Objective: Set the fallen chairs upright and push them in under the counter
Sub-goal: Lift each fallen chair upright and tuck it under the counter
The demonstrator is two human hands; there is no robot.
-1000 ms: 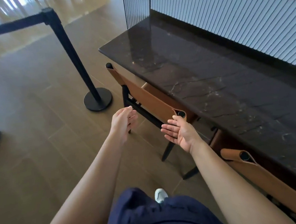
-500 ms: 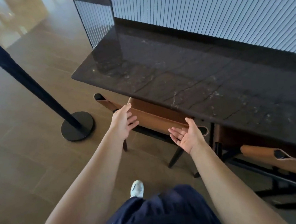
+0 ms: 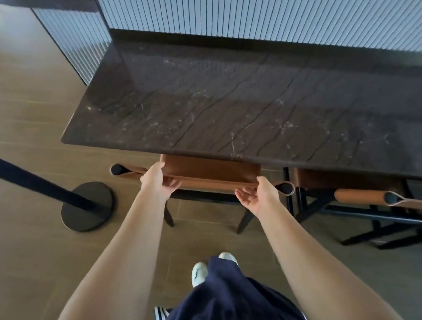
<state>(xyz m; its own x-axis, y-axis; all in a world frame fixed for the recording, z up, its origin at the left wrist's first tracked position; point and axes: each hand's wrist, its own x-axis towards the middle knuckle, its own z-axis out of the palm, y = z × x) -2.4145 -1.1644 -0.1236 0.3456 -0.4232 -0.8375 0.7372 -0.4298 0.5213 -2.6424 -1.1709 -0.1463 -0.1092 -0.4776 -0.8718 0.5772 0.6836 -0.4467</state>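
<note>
Tan leather chair, upright, seat partly under dark marble counter; left hand and right hand each grip its backrest top, fingers beneath.

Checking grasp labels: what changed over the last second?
The left hand and right hand, open and only reaching a second ago, now hold the chair by its backrest, one near each end. The chair has gone further under the counter. The second chair and stanchion are unchanged.
</note>
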